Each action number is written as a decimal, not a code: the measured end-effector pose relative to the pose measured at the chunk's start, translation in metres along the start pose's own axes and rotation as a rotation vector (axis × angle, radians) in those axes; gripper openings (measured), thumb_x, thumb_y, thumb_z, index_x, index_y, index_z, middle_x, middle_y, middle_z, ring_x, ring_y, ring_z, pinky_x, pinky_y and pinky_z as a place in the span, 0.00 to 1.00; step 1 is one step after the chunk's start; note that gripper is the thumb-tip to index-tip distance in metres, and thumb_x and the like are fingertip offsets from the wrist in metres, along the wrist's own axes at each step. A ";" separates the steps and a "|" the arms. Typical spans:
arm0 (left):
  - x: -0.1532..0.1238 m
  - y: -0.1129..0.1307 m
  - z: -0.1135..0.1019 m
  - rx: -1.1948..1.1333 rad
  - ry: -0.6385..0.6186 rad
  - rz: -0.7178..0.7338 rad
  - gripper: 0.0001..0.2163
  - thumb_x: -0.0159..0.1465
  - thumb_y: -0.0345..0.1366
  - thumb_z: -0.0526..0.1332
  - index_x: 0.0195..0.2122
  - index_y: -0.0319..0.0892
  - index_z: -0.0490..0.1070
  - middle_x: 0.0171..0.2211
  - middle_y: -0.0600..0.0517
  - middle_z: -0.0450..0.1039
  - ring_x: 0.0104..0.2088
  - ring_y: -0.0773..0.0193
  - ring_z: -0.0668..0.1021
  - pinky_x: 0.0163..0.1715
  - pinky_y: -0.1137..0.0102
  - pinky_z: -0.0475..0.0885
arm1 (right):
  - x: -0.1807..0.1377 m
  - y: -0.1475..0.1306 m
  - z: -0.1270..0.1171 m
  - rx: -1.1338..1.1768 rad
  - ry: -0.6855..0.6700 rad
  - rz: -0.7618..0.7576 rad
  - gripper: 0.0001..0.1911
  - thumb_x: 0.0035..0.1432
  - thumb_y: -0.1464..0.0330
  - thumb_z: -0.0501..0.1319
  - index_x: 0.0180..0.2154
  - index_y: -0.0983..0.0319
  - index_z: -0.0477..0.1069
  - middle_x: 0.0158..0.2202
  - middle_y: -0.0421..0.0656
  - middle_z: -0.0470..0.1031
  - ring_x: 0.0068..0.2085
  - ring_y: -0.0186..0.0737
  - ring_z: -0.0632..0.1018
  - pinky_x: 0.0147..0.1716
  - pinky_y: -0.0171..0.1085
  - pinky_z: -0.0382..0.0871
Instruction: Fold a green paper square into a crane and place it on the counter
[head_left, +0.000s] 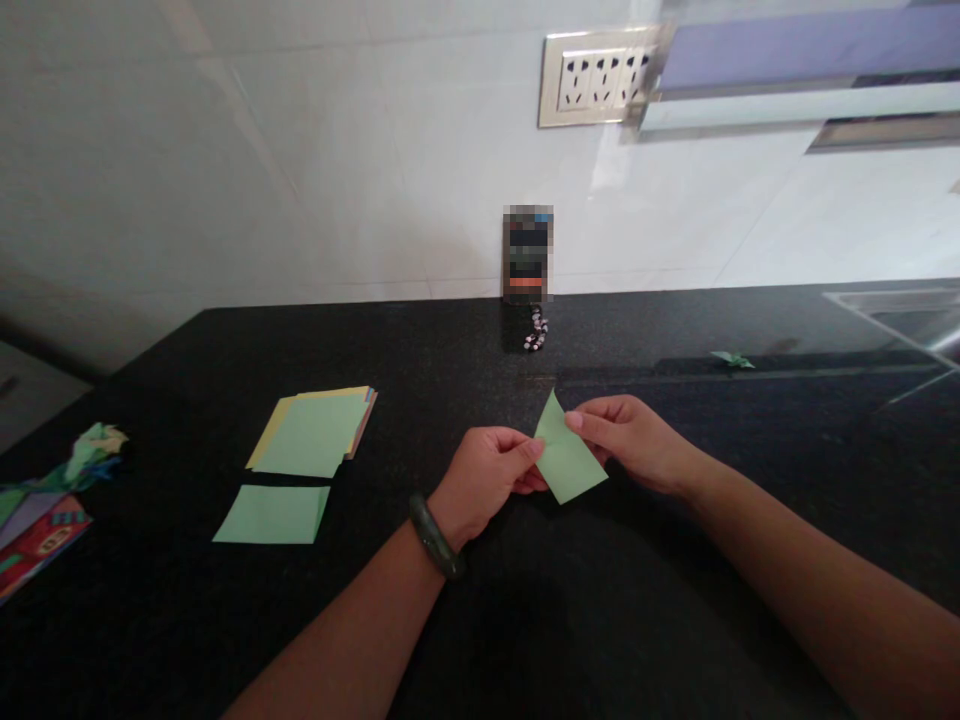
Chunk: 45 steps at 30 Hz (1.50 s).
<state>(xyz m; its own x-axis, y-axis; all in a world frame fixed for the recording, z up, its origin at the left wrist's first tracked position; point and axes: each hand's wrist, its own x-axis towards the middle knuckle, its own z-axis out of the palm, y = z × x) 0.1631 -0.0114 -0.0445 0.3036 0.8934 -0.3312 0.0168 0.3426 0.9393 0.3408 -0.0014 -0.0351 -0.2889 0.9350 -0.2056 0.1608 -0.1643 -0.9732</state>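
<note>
A light green sheet of paper (571, 466) is held up between my two hands, tilted above the black counter. My left hand (499, 465), with a dark bangle on the wrist, pinches its left edge between thumb and fingers. On the upper right edge, my right hand (626, 435) grips it the same way, thumb in front; the fingers behind are partly hidden. To the left lie a stack of coloured paper (311, 432) with green on top and, just in front of it, a separate green sheet (274, 514) with a crease near its right end.
A phone-like device (528, 255), blurred out, leans against the tiled wall with a beaded strap (535, 330) below. A small green folded paper piece (733, 359) lies at the back right. Crumpled coloured paper (94, 455) and a red packet (45, 545) sit far left.
</note>
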 end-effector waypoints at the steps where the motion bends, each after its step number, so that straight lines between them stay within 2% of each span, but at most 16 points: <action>1: 0.000 0.000 0.000 0.001 0.002 0.003 0.08 0.56 0.35 0.60 0.24 0.35 0.71 0.19 0.51 0.72 0.20 0.70 0.74 0.22 0.76 0.67 | 0.000 0.000 0.000 -0.022 0.010 0.004 0.18 0.46 0.55 0.63 0.22 0.65 0.70 0.15 0.37 0.66 0.17 0.27 0.64 0.17 0.30 0.56; 15: -0.001 0.001 0.001 0.019 -0.001 0.017 0.08 0.55 0.36 0.62 0.25 0.36 0.72 0.20 0.50 0.73 0.22 0.69 0.74 0.24 0.74 0.67 | 0.001 0.001 0.001 -0.027 0.048 -0.016 0.14 0.44 0.60 0.65 0.22 0.65 0.71 0.15 0.36 0.65 0.17 0.26 0.64 0.17 0.29 0.57; 25: -0.001 0.002 0.004 -0.005 0.073 0.126 0.08 0.50 0.36 0.65 0.21 0.37 0.71 0.18 0.53 0.70 0.20 0.69 0.71 0.23 0.73 0.66 | 0.002 0.001 0.005 -0.021 0.013 -0.027 0.13 0.44 0.61 0.66 0.23 0.65 0.71 0.16 0.37 0.67 0.18 0.27 0.65 0.18 0.29 0.59; 31: -0.003 0.001 0.002 0.162 0.060 0.239 0.09 0.51 0.39 0.64 0.21 0.38 0.72 0.17 0.54 0.68 0.18 0.71 0.66 0.19 0.75 0.59 | -0.001 0.001 0.015 0.172 -0.085 -0.037 0.13 0.41 0.64 0.68 0.29 0.64 0.71 0.24 0.38 0.72 0.23 0.29 0.70 0.23 0.31 0.63; 34: -0.005 0.000 0.003 0.215 0.025 0.253 0.11 0.52 0.41 0.62 0.19 0.38 0.71 0.15 0.55 0.65 0.18 0.71 0.64 0.18 0.75 0.58 | -0.003 0.004 0.022 0.254 -0.051 -0.010 0.12 0.39 0.66 0.69 0.28 0.63 0.71 0.22 0.37 0.71 0.22 0.29 0.70 0.22 0.30 0.62; 37: -0.004 -0.001 0.004 0.212 -0.007 0.244 0.11 0.54 0.40 0.61 0.20 0.38 0.71 0.16 0.55 0.66 0.18 0.71 0.65 0.19 0.74 0.59 | -0.005 0.004 0.025 0.314 -0.015 0.028 0.11 0.38 0.66 0.70 0.25 0.64 0.72 0.20 0.37 0.71 0.20 0.29 0.70 0.20 0.31 0.62; 45: -0.007 0.003 0.006 0.012 -0.069 0.114 0.05 0.51 0.32 0.63 0.20 0.37 0.72 0.18 0.53 0.69 0.20 0.70 0.69 0.23 0.74 0.65 | -0.006 -0.001 0.026 0.416 0.017 0.101 0.10 0.35 0.68 0.71 0.21 0.65 0.73 0.18 0.38 0.72 0.19 0.30 0.71 0.21 0.33 0.64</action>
<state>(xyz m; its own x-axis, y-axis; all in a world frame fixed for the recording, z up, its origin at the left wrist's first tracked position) 0.1669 -0.0186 -0.0392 0.3690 0.9041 -0.2156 -0.0108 0.2361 0.9717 0.3180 -0.0154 -0.0357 -0.2749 0.9121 -0.3041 -0.2082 -0.3653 -0.9073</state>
